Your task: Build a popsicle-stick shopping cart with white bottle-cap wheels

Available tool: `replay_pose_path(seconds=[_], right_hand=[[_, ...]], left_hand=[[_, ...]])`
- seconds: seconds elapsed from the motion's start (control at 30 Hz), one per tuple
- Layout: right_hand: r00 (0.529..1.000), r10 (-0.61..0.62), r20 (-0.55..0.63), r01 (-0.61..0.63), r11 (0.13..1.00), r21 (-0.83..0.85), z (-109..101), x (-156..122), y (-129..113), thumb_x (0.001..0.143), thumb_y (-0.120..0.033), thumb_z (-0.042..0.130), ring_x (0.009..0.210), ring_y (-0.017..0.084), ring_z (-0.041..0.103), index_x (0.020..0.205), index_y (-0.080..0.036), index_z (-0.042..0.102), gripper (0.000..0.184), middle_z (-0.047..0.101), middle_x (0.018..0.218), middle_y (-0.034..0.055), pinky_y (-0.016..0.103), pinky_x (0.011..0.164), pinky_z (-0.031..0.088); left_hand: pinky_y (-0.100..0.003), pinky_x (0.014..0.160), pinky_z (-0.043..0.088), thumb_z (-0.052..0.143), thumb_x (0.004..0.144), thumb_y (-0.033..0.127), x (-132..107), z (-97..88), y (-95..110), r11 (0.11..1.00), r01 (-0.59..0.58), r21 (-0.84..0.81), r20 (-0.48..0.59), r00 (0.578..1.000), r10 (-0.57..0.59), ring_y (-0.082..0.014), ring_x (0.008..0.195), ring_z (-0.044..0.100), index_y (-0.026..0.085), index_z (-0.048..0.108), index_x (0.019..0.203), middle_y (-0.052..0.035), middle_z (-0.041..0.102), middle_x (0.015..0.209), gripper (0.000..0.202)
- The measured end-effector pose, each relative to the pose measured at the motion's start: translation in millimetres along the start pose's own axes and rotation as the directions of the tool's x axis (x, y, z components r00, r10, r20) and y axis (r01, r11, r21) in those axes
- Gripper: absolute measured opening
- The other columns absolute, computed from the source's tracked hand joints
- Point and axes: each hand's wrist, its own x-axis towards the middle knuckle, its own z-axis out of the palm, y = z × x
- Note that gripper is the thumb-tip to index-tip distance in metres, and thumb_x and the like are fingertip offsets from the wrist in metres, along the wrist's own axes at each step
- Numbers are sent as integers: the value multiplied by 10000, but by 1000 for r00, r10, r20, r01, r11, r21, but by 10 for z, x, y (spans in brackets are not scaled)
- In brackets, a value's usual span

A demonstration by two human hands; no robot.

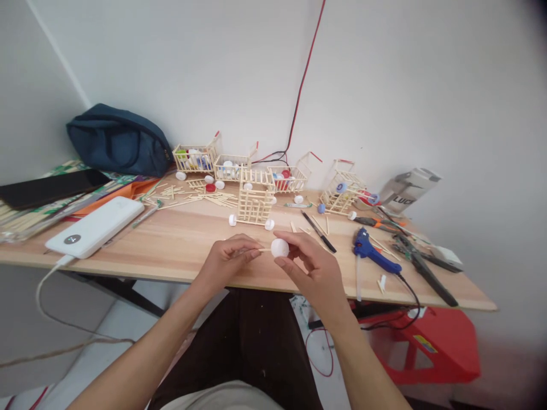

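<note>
Between thumb and fingers, my left hand (231,259) pinches a thin wooden stick (265,250) that points right. My right hand (314,265) grips a round white bottle cap (280,248) by its edge. The stick's end meets the cap's left side; whether they are joined I cannot tell. Just beyond my hands stands a small cart made of sticks (255,199), with white caps as wheels. Several similar stick carts (194,159) line the back of the table, some holding coloured caps.
On the right lie a blue glue gun (376,250), a black pen (319,232) and pliers (427,273). Loose sticks (183,196) are scattered left of centre. A white power bank (96,226), a phone (55,188) and a blue bag (122,139) occupy the left side.
</note>
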Motion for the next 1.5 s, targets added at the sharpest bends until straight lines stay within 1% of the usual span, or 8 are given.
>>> replay_pose_path(seconds=[0.37,0.6,0.77,0.87,1.0,1.13,1.3,1.5], right_hand=[[999,-51,2,51,979,-199,-40,14,-39,888,-367,670,747,137,601,1278,-288,627,400,698,1049,28,300,755,541],[990,-139,-4,133,951,-281,-105,57,194,924,-303,606,1195,223,581,1290,-312,596,366,606,1304,71,360,905,535],[978,-210,21,198,877,-438,-122,46,352,931,-297,593,1313,269,490,1249,-269,591,319,483,1446,115,470,1056,439],[961,-266,73,266,819,-509,-99,61,393,941,-276,580,1262,275,522,1141,-256,630,207,559,1378,108,487,1042,414],[955,-282,88,284,799,-530,-81,105,406,953,-264,571,1060,241,623,979,-255,668,101,710,1060,60,439,956,435],[964,-265,20,240,834,-496,-87,119,422,951,-286,574,1013,231,647,967,-247,662,98,722,1035,61,412,917,459],[968,-252,-11,216,851,-479,-81,119,446,950,-292,571,993,234,662,948,-242,663,105,733,1007,60,411,901,475],[968,-251,17,230,854,-467,-102,157,439,942,-297,587,988,235,669,936,-240,672,102,733,1004,61,413,904,488]], left_hand=[[-324,872,505,662,862,381,6,14,-24,996,33,85,31,999,-36,-201,896,662,175,747,759,-78,738,874,246],[-264,751,498,632,863,297,54,14,88,964,2,265,40,999,-13,-156,757,655,184,756,804,-35,732,766,178],[-255,709,468,632,858,206,126,64,163,867,-84,491,73,996,56,-154,736,643,202,772,816,-21,739,748,146],[-259,715,468,624,869,195,168,96,194,824,-115,555,125,991,54,-155,738,648,212,774,824,-15,738,759,156],[-269,789,499,667,847,216,175,94,237,852,-64,520,100,995,14,-157,804,662,203,761,935,-16,737,828,129],[-271,809,533,790,690,187,104,21,265,893,69,444,-59,997,-48,-165,911,657,201,668,1190,-35,713,1043,515],[-252,751,538,720,750,216,11,-62,243,912,174,370,-125,983,-136,-142,776,664,197,695,1086,9,711,849,338],[-272,801,542,732,734,211,10,-78,208,925,156,346,-128,985,-118,-158,820,681,197,718,1038,-5,746,906,305]])
